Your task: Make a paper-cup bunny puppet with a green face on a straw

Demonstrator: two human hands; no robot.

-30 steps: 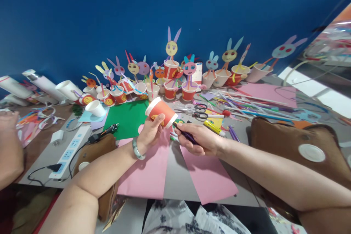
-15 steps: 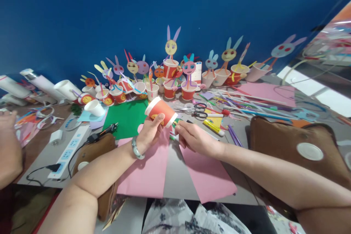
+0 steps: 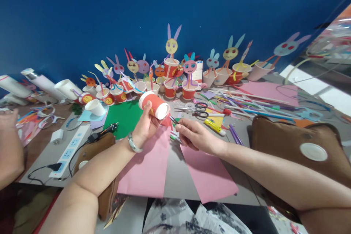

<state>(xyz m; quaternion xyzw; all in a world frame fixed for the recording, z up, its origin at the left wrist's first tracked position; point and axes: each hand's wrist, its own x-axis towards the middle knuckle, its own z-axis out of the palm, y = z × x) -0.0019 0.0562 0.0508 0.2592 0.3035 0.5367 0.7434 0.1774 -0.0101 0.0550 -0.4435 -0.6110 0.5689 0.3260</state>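
My left hand point(image 3: 145, 128) is wrapped round a red paper cup point(image 3: 154, 104) with white ends, holding it tilted above the table. The cup's pale base point(image 3: 163, 111) faces right, towards my right hand. Closed in a pinch, my right hand point(image 3: 193, 133) grips a slim, dark, pointed tool point(image 3: 173, 120). Its tip points at the base, a small gap away; my fingers hide the rest, so its kind is unclear. Pink paper sheets point(image 3: 146, 172) lie below both hands.
Paper cups with bunny faces point(image 3: 189, 89) line the blue wall. Scissors point(image 3: 201, 110), a yellow marker point(image 3: 214, 127) and pipe cleaners lie to the right, near a brown bag point(image 3: 285, 142). At left are a power strip point(image 3: 70, 150), green paper point(image 3: 123, 117) and another person's arm point(image 3: 11, 150).
My left hand has shifted slightly left and turned the cup, so its base now shows. The tool's dark tip now shows beyond my right fingers; that hand has barely moved.
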